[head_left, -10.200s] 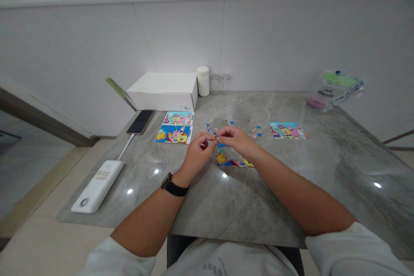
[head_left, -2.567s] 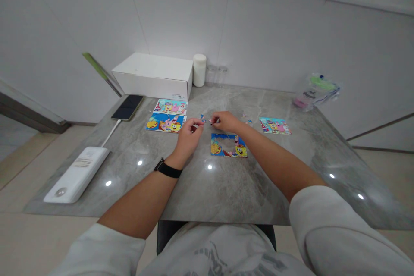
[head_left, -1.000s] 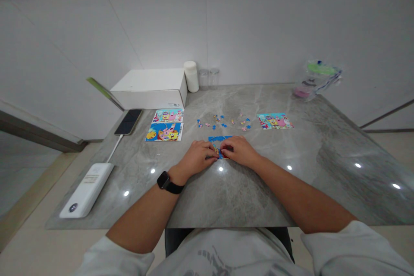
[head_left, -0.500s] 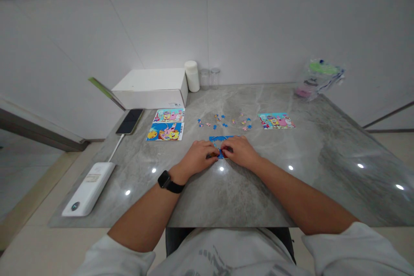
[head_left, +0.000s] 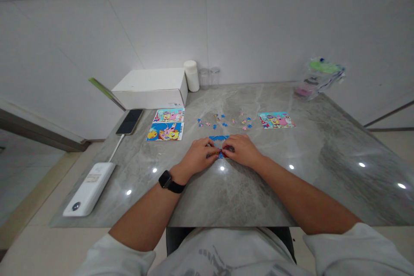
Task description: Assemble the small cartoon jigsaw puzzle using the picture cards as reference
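The left hand [head_left: 198, 155] and right hand [head_left: 243, 150] are touching the puzzle [head_left: 217, 138] on the desk [head_left: 246, 196], whether gripping or loose being impossible to tell.

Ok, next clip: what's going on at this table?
A person has both the left hand and the right hand on a partly assembled jigsaw puzzle, close together near its lower edge. The hands cover much of it, so whether either grips a piece is hard to tell. Loose puzzle pieces lie scattered beyond it, between cartoon picture cards on the left and another card on the right.
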Available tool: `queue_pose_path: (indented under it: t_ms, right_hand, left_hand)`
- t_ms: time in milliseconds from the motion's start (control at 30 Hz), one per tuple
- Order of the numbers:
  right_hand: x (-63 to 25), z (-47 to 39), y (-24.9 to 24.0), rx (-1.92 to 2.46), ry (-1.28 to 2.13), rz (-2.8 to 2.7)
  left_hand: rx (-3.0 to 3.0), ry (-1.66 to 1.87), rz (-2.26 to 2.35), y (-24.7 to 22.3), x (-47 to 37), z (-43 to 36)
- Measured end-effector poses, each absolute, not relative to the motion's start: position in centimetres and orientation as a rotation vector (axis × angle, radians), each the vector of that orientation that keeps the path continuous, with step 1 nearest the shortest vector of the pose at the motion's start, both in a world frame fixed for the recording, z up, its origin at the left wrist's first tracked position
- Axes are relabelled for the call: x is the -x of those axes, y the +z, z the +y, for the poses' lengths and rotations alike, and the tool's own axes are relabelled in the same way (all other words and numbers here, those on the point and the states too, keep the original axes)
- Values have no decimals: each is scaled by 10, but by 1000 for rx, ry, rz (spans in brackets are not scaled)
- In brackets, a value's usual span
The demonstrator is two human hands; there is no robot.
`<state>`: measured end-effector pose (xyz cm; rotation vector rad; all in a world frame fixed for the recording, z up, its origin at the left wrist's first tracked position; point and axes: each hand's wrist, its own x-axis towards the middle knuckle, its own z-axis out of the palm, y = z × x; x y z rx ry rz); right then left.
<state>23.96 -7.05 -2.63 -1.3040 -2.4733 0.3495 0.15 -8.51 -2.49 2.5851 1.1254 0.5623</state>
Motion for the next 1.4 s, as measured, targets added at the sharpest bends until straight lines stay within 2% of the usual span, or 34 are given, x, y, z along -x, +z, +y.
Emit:
queue_pose_path:
  t_ms: [1400]
  right_hand:
    - [-235, -72, -23, 1394, 343, -2508]
  left_hand:
    - [-2589, 431, 1193, -16, -7, -95]
